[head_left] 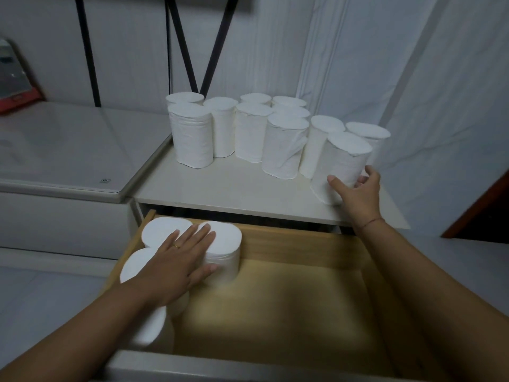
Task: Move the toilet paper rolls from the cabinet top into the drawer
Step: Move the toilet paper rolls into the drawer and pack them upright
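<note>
Right fingers (369,172): curled round the far side of a tilted roll (343,161), with the thumb on its near side, so the right hand (358,194) grips it.
Left fingers (192,238): straight and side by side, lying flat on the tops of the drawer rolls (223,244); the thumb is spread against one roll's side, and the left hand (176,263) holds nothing.
Tilted roll: behind the right back corner of the drawer (289,299), its base at the cabinet top (234,188).
Standing rolls (248,130): an upright cluster on the cabinet top, behind the drawer.
Drawer rolls: upright, packed along the drawer's left side from the back corner toward the front.
Drawer: wooden, pulled out.
Ring (176,246): on a left finger.
Red thread (370,222): round the right wrist.
</note>
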